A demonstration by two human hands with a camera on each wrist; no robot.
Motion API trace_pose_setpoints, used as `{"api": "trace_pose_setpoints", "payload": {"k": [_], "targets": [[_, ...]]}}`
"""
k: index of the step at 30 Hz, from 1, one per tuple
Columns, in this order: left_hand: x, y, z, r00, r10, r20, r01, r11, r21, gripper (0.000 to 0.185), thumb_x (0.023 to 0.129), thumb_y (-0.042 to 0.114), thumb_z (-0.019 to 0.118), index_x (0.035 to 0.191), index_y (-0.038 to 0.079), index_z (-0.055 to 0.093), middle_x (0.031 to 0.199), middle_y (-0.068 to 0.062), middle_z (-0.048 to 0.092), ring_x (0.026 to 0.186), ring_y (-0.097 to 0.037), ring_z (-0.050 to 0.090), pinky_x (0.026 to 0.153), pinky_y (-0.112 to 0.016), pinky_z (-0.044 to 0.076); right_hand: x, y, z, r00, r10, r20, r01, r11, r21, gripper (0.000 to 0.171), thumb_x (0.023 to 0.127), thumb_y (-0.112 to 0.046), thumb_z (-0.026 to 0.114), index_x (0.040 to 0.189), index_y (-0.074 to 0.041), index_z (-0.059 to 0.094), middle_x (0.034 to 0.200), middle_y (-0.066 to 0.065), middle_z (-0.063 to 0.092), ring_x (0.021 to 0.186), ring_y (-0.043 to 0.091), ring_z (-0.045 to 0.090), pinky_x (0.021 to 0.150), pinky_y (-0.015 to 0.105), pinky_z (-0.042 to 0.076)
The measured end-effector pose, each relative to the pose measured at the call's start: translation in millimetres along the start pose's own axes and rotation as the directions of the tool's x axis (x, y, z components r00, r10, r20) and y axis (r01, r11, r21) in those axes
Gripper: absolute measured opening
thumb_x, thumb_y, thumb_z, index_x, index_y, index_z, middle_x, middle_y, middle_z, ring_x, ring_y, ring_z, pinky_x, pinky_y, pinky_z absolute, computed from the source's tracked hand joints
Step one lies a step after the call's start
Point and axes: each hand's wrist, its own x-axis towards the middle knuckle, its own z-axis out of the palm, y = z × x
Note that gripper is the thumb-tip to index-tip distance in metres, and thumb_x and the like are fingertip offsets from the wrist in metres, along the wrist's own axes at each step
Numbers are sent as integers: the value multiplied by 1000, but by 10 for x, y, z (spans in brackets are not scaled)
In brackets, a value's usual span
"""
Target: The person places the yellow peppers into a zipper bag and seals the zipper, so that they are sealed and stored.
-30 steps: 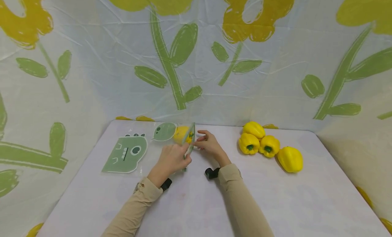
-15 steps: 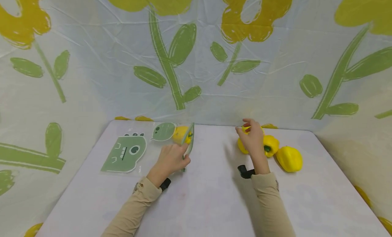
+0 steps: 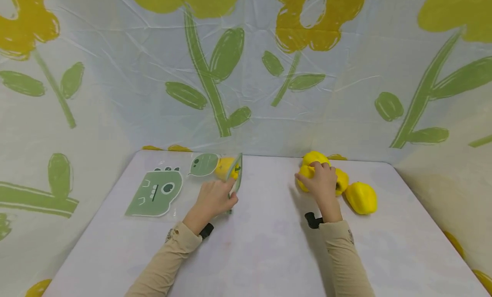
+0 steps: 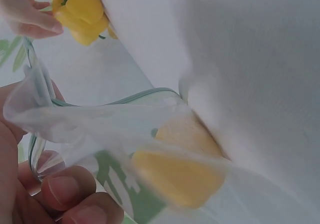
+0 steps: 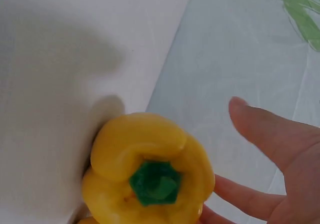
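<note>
A clear zip bag (image 3: 155,199) with green cartoon prints lies at the left of the table. Inside it, near the parted mouth, is a yellow bell pepper (image 3: 224,168). My left hand (image 3: 213,199) grips the bag's mouth edge, with the green zip strip (image 4: 132,97) held between thumb and fingers in the left wrist view. At the right, my right hand (image 3: 324,181) reaches over a yellow bell pepper (image 5: 140,139). In the right wrist view its fingers are right at the pepper's side and the thumb (image 5: 270,131) stands well apart from it.
Beside that pepper are another yellow pepper (image 3: 314,157) behind, one (image 3: 342,181) partly hidden by my hand, and one (image 3: 361,198) farther right. The table (image 3: 261,246) ends at a flower-printed cloth wall (image 3: 153,53).
My right hand has left the bag's mouth, moved right to the peppers and come down at the near-left one. My left hand keeps its hold on the bag.
</note>
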Motion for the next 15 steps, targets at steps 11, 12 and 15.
{"api": "trace_pose_setpoints", "payload": {"k": [11, 12, 15], "targets": [[1, -4, 1, 1000, 6, 4, -6, 1000, -7, 20, 76, 15, 70, 75, 13, 51, 51, 8, 25, 44, -10, 25, 39, -26, 20, -23, 0, 100, 997, 55, 59, -56, 998, 9, 54, 86, -23, 65, 130, 4, 48, 133, 34, 31, 113, 54, 36, 92, 62, 35], [1, -3, -1, 1000, 4, 4, -4, 1000, -11, 20, 76, 15, 71, 75, 13, 51, 51, 8, 25, 43, -10, 25, 39, -26, 20, -24, 0, 109, 995, 66, 76, -67, 998, 16, 56, 86, -23, 65, 132, 3, 46, 135, 34, 29, 113, 54, 36, 91, 62, 37], [-1, -7, 4, 1000, 5, 2, -5, 1000, -13, 21, 76, 15, 71, 74, 13, 50, 51, 8, 24, 43, -10, 25, 39, -26, 20, -28, 6, 134, 988, 92, 125, -98, 994, 38, 62, 84, -21, 66, 137, -1, 41, 137, 34, 25, 114, 52, 38, 89, 62, 40]]}}
